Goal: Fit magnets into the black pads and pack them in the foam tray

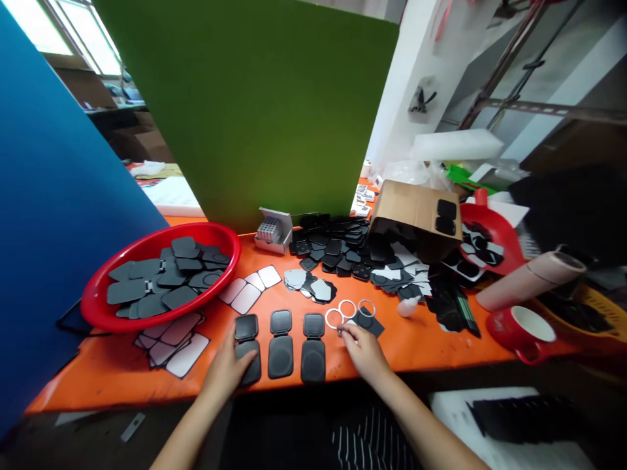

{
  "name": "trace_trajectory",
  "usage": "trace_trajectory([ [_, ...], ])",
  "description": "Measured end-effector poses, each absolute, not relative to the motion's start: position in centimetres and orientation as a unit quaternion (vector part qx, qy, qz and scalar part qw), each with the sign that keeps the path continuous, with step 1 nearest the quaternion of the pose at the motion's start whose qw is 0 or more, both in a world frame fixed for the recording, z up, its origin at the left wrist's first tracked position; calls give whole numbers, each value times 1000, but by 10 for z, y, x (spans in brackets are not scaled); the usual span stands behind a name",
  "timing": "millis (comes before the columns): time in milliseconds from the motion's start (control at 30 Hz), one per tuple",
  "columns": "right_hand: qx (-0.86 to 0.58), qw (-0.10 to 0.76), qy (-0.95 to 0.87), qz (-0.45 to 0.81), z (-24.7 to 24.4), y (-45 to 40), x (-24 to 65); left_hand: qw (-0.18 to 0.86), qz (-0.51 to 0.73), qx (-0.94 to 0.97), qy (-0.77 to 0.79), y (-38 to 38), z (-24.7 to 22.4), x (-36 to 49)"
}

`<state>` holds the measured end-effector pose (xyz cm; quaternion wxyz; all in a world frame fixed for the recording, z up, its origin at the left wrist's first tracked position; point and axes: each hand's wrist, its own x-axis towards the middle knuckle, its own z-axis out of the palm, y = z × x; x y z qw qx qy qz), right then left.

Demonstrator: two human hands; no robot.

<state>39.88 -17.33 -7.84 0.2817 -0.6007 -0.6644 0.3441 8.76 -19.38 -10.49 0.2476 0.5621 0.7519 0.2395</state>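
Rings (347, 309) are waiting unfitted; my right hand (363, 348) is pinching one, left hand (230, 365) pressing flat on the leftmost of three open cases (247, 346).

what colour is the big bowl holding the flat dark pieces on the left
The bowl is red, and the pieces in it are black or dark grey. The head view shows it.

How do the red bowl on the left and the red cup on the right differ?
The red bowl is wide, shallow and oval; the red cup is small, deep and has a handle. The bowl holds a heap of flat black pieces; the cup's white inside shows nothing in it. The bowl sits left of the left hand, the cup far right of the right hand. Both are red and rest on the orange table.
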Motion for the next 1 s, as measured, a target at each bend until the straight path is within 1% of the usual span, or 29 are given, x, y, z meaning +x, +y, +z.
trace_trajectory([
  [100,-571,263,-710,316,-76,-193,394,446,346,438,700,-195,-95,87],
  [167,-506,247,-773,294,-70,-203,377,528,368,367,672,-203,-79,94],
  [267,-372,228,-856,276,-56,-209,339,599,354,343,631,-220,-55,108],
  [333,-304,225,-872,312,-48,-208,313,624,347,338,613,-232,-45,113],
  [367,-295,228,-861,346,-45,-207,302,631,339,335,613,-237,-43,113],
  [433,-334,236,-808,424,-43,-203,284,612,318,357,630,-246,-41,110],
  [500,-391,238,-746,484,-44,-199,273,541,296,430,660,-249,-43,102],
  [567,-406,238,-726,501,-49,-193,270,453,281,499,683,-247,-45,94],
  [600,-407,236,-737,484,-52,-189,271,422,276,515,693,-244,-46,90],
  [667,-410,213,-790,404,-61,-183,275,371,253,533,717,-233,-51,84],
  [767,-382,111,-878,266,-80,-181,282,298,212,561,743,-211,-62,77],
  [833,-353,51,-909,216,-92,-186,285,271,195,570,751,-198,-72,75],
  [867,-345,37,-916,202,-95,-191,287,263,190,571,754,-194,-77,75],
  [933,-331,37,-922,196,-94,-198,292,237,179,570,766,-191,-86,76],
  [1000,-306,63,-923,226,-82,-197,299,203,180,567,778,-193,-93,77],
])
